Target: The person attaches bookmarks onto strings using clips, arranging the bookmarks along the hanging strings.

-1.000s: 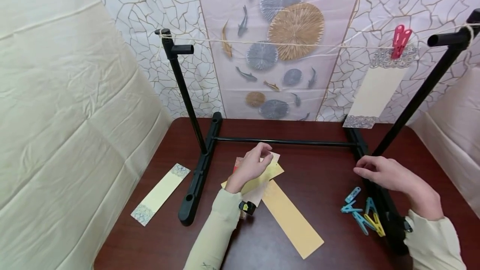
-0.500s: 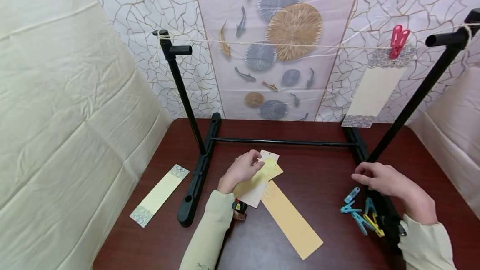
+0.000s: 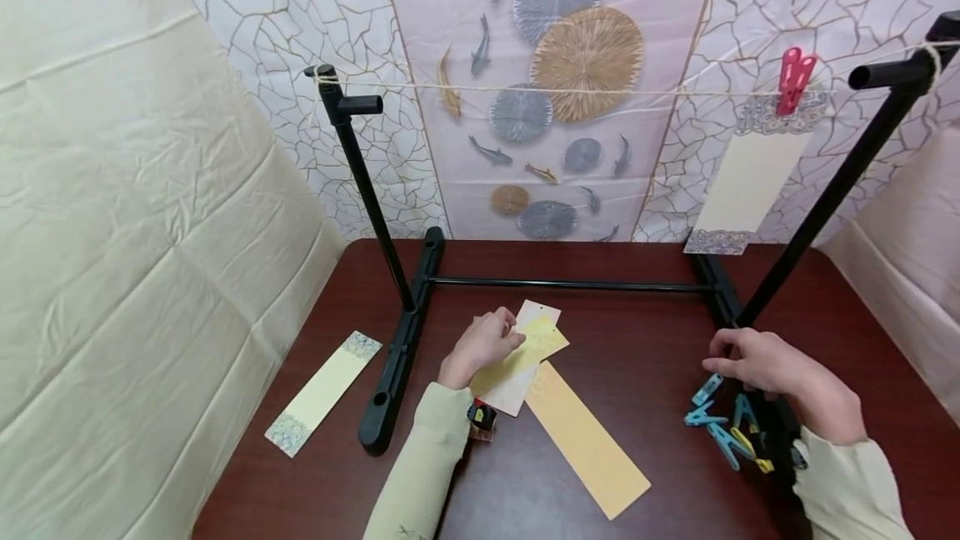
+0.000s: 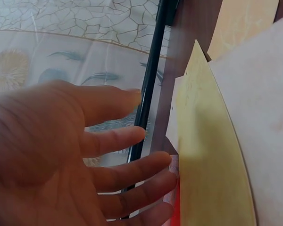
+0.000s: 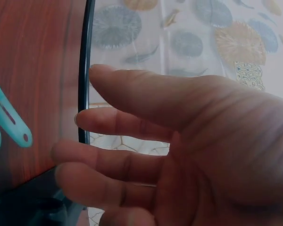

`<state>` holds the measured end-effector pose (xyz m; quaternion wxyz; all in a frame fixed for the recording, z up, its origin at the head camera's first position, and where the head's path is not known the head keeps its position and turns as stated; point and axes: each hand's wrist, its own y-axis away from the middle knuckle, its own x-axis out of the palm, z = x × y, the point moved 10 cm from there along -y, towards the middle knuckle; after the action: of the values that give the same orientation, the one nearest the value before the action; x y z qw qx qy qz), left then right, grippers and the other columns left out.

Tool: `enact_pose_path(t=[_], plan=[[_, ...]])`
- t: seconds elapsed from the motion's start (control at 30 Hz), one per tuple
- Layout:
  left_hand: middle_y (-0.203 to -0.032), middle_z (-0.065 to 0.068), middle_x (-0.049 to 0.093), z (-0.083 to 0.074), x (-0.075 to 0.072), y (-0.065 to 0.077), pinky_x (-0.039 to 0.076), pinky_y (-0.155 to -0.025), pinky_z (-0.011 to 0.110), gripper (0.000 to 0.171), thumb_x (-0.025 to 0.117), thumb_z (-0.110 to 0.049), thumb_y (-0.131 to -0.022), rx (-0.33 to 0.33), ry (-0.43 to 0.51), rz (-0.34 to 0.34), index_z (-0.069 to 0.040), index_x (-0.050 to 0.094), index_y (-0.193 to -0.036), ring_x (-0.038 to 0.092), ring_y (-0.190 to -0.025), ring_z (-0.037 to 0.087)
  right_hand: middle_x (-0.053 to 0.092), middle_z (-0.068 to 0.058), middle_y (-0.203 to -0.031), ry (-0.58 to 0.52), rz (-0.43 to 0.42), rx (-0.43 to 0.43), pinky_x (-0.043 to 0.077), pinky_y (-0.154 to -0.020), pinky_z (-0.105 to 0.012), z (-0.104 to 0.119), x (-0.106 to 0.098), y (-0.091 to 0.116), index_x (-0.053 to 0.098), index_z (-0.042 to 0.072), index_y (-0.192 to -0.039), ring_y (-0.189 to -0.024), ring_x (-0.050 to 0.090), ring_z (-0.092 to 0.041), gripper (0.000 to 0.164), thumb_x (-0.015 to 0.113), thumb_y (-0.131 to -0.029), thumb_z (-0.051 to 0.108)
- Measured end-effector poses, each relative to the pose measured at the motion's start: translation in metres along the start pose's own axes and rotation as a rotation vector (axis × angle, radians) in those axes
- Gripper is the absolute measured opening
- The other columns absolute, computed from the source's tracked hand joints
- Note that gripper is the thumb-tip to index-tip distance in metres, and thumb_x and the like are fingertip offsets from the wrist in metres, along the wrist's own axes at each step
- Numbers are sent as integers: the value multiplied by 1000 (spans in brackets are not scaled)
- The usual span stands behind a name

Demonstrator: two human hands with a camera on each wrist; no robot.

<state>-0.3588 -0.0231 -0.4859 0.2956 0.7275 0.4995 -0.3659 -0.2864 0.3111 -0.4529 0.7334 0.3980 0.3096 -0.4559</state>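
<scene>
A frame stands on a table, its cord running between two posts before a backdrop.
Beside the right post, a hanging strip is pegged to the cord. A lone strip lies left of the left foot. Between the feet lies an overlapping pile of strips, the left hand above its left side; a further strip reaches from it toward the near right. Loose pegs lie near the right foot, just before the right hand.
</scene>
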Motion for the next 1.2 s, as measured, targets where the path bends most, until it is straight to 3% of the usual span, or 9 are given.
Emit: enact_pose_path(t=[0.23,0.67,0.97,1.2], plan=[[-104,6,56,5,5,1,42,-85,37,43,65,-41,-84,-62,-106,34,-12,55,-113,51,-100,22,52,-6,-63,-16,75,43,45,-40,-32,-5,14,-6,55,9,-101,-53,52,-18,36,65,-84,39],[-91,5,47,6,9,7,36,-75,41,48,76,-50,-70,-138,-358,70,-16,52,-95,43,-86,26,53,-8,-66,-10,126,82,46,-40,-33,-9,26,-9,55,9,-96,-49,55,-19,27,65,-85,31],[-100,11,51,12,9,8,40,-79,46,60,77,-53,-66,-192,-402,48,-12,54,-103,46,-95,30,52,-5,-64,-9,114,36,45,-42,-31,-9,31,-15,56,11,-84,-49,54,-18,11,66,-85,17],[-99,11,51,11,6,9,40,-76,44,63,79,-52,-64,-193,-385,30,-11,54,-103,45,-92,29,55,-4,-64,-50,98,5,47,-44,-32,-6,31,-14,58,10,-77,-51,56,-18,11,68,-83,12]])
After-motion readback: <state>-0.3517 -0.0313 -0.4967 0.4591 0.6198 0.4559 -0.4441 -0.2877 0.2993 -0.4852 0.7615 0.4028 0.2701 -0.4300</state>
